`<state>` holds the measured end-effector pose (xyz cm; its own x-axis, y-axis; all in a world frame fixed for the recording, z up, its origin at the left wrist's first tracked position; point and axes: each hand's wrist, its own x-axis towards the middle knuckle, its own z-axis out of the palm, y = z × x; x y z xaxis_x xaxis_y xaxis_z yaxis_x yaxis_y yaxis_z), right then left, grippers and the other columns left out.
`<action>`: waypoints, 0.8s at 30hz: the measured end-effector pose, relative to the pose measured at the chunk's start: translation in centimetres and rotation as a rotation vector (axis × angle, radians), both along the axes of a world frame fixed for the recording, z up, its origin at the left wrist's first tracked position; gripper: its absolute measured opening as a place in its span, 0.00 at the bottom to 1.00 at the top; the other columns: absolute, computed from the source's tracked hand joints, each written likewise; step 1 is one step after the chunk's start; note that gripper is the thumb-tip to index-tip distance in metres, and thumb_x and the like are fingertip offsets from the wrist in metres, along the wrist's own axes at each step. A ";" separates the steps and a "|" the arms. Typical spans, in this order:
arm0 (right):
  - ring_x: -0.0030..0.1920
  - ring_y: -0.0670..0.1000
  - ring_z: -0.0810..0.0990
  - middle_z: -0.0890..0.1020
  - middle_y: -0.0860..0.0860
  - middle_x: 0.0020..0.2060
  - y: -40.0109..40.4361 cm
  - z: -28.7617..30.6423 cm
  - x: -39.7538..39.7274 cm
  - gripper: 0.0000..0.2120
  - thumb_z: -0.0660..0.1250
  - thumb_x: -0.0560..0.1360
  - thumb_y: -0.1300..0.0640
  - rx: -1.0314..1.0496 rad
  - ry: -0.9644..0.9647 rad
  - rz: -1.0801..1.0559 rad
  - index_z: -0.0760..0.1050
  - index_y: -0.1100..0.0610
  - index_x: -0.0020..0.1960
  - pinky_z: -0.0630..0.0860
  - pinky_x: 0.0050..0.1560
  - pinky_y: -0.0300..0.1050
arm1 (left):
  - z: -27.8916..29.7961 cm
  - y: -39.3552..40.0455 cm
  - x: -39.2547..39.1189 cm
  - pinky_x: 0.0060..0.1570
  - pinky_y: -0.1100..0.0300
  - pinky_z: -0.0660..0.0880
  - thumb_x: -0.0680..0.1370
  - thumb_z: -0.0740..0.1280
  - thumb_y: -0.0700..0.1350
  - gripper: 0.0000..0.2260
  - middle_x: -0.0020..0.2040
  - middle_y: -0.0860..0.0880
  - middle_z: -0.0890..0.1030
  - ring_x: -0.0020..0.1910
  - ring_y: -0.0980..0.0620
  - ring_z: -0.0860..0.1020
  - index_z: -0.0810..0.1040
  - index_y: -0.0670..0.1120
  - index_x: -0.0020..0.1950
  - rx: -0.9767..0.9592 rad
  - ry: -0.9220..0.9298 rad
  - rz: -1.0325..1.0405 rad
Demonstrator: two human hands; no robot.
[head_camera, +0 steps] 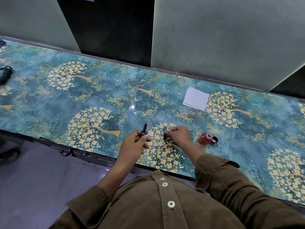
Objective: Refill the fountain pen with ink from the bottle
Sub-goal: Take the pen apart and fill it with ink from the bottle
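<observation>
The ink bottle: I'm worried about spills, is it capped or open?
Open. The ink bottle stands upright, its mouth bare, and its black cap lies beside it on the table.

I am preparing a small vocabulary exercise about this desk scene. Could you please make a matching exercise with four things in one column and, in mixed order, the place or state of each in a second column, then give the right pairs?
Things:
1. pen section with red tip
2. dark pen part
3. ink bottle
4. white paper

Places or states:
A. stands open on the table, its cap beside it
B. lies farther back on the table, untouched
C. held up by the left hand
D. at the fingers of the right hand, on the table

Pairs: 1-C, 2-D, 3-A, 4-B
</observation>
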<state>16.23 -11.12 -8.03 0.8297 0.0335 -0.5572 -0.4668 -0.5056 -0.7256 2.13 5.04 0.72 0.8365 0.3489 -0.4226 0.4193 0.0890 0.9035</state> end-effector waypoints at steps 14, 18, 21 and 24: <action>0.34 0.51 0.79 0.82 0.57 0.36 0.6 11.1 -6.6 0.08 0.74 0.75 0.55 0.551 -0.153 -0.114 0.83 0.61 0.47 0.79 0.34 0.44 | 2.5 -1.6 2.9 0.39 0.56 0.82 0.77 0.73 0.41 0.06 0.44 0.40 0.86 0.41 0.44 0.86 0.81 0.41 0.51 -0.045 -0.107 -0.145; 0.34 0.49 0.80 0.84 0.54 0.34 -0.4 13.7 -6.1 0.05 0.76 0.72 0.56 0.540 -0.251 -0.236 0.83 0.58 0.43 0.78 0.33 0.43 | 4.3 -3.4 4.6 0.40 0.51 0.83 0.76 0.74 0.39 0.06 0.44 0.37 0.85 0.40 0.41 0.85 0.82 0.38 0.50 -0.079 -0.184 -0.210; 0.35 0.50 0.78 0.82 0.54 0.34 -2.0 15.2 -5.8 0.08 0.76 0.72 0.57 0.583 -0.264 -0.296 0.84 0.62 0.45 0.76 0.34 0.46 | 5.7 -4.9 5.5 0.39 0.52 0.83 0.76 0.73 0.39 0.05 0.42 0.38 0.85 0.37 0.45 0.84 0.82 0.38 0.49 -0.093 -0.234 -0.259; 0.38 0.50 0.78 0.83 0.55 0.37 -3.7 16.7 -5.3 0.08 0.74 0.74 0.56 0.605 -0.298 -0.243 0.85 0.62 0.47 0.75 0.35 0.44 | 7.3 -6.1 6.0 0.37 0.55 0.82 0.77 0.72 0.38 0.03 0.39 0.41 0.85 0.35 0.48 0.83 0.83 0.38 0.49 -0.111 -0.288 -0.295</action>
<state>10.97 -14.87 8.69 0.9670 0.0598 -0.2478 -0.2534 0.1188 -0.9600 8.13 -1.07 8.00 0.9830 0.0427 -0.1787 0.1734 0.1069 0.9790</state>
